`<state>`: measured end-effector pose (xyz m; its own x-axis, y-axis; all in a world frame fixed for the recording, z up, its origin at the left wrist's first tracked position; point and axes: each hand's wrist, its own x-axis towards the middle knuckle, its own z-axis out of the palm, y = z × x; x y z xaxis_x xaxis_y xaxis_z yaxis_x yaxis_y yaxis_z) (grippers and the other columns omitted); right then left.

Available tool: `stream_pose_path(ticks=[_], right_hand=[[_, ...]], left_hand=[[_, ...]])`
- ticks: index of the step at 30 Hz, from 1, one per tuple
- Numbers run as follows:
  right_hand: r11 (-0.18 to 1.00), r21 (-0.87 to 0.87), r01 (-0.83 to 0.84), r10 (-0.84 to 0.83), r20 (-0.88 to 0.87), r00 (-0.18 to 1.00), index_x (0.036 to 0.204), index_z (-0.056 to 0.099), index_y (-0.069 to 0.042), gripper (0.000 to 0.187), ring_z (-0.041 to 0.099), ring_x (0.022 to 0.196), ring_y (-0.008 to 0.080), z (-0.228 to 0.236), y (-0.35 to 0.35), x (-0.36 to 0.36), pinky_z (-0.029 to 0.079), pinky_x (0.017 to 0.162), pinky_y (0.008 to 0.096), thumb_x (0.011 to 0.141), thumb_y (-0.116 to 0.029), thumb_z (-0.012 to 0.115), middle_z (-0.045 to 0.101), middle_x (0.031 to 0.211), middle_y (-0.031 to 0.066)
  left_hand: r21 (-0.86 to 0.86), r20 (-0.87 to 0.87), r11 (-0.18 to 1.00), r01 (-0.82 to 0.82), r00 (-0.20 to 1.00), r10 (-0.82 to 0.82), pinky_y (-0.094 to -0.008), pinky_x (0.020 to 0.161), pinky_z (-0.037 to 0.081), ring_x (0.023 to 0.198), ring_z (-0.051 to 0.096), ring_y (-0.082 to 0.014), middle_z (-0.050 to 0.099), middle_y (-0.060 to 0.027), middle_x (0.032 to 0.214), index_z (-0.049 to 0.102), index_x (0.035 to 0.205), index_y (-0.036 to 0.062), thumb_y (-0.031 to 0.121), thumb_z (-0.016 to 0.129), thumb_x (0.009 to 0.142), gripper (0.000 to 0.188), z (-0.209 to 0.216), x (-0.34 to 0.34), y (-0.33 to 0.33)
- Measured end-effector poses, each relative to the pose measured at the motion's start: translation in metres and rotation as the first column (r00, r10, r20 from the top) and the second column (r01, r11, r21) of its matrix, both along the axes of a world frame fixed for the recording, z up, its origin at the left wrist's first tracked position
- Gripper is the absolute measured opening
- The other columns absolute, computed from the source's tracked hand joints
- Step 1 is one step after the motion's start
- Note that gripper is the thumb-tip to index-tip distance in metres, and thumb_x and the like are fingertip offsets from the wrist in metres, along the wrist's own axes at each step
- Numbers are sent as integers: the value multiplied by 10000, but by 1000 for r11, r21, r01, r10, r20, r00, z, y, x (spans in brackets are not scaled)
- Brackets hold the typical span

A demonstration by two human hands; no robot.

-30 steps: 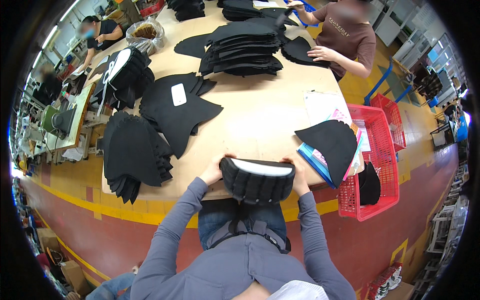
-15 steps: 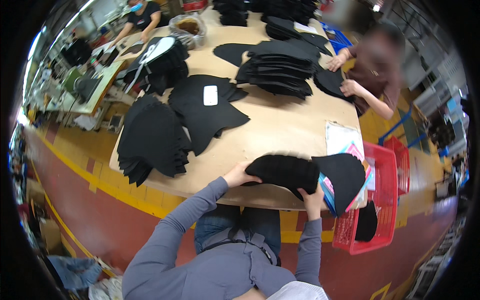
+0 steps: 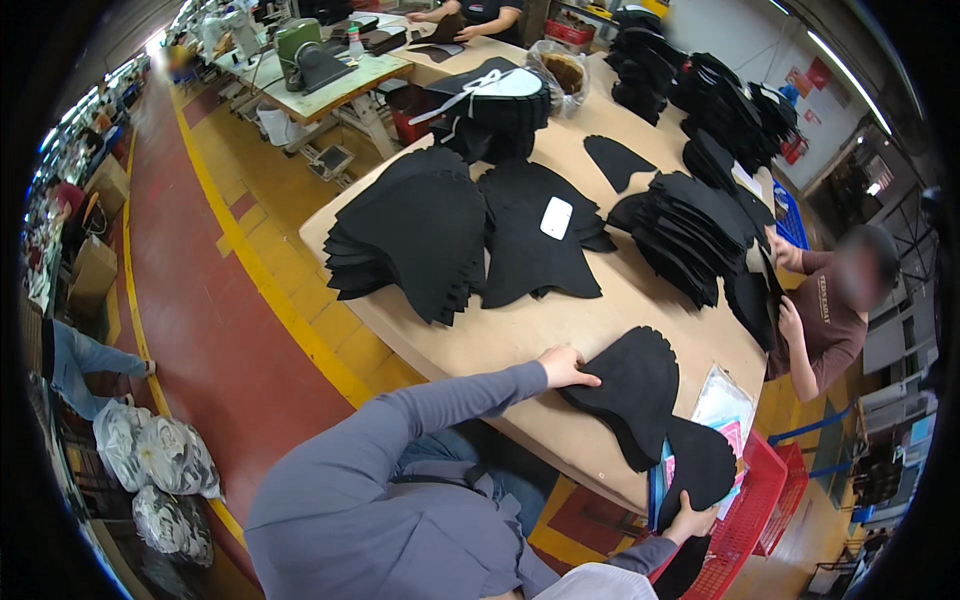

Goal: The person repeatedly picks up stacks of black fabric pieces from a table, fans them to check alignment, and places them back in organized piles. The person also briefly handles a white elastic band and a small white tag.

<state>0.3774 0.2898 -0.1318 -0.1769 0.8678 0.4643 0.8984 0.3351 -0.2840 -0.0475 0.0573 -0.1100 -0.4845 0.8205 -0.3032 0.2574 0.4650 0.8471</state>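
A thick stack of black cut fabric pieces point(image 3: 628, 385), bell-shaped with a notched far edge, lies on the near part of the table. My left hand point(image 3: 566, 367) grips its left side, thumb on top and the other fingers partly hidden. To the right, another black piece point(image 3: 703, 462) with a rounded end lies over colourful papers at the table's corner. My right hand point(image 3: 690, 521) is closed on that piece's near edge, thumb on its upper face; the fingers beneath are hidden.
On the tan table point(image 3: 470, 345) stand more black stacks point(image 3: 410, 235), one bearing a white card point(image 3: 556, 217). A co-worker point(image 3: 835, 310) handles black pieces at the right side. A red plastic basket point(image 3: 765, 490) sits below the right corner. A clear bag point(image 3: 560, 75) stands farther back.
The view has swung left. The stack, held between both hands before, now lies flat on the table under my left hand. My right hand has moved from it to the black piece on the papers.
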Motion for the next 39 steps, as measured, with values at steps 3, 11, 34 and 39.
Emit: stream_pose_path(ticks=[3,11,34,39], right_hand=[[928,-329,-175,-18,-510,860,1354,483,57,606,545,1183,382,45,-16,-34,391,1045,397,799,-54,698,569,1299,241],[919,205,-337,389,-327,861,1352,510,15,394,634,1071,315,200,-115,-173,485,891,348,978,-104,542,606,1279,212],[217,-231,-948,404,-863,303,1428,328,-9,643,411,1319,282,14,-270,-452,303,1119,377,911,-195,663,448,1385,182],[217,0,-976,391,-916,86,1404,325,-72,719,434,1265,250,26,-232,-389,342,1068,378,807,-44,725,420,1389,136]], left_hand=[[470,-398,878,-89,866,301,-377,945,487,1052,624,-309,649,-148,1107,660,1112,20,338,745,817,442,1,-29,-57],[365,-743,707,-606,267,614,-413,1021,413,1187,503,-351,554,-173,1264,554,1259,53,351,796,724,659,83,-227,-249],[544,-310,777,-317,785,537,-366,935,487,1122,623,-346,625,-253,1189,498,1303,-47,156,761,787,614,41,-124,-260],[685,-272,719,-114,876,398,-302,708,537,816,699,-248,687,-159,933,609,1142,41,31,740,803,364,34,-79,-250]])
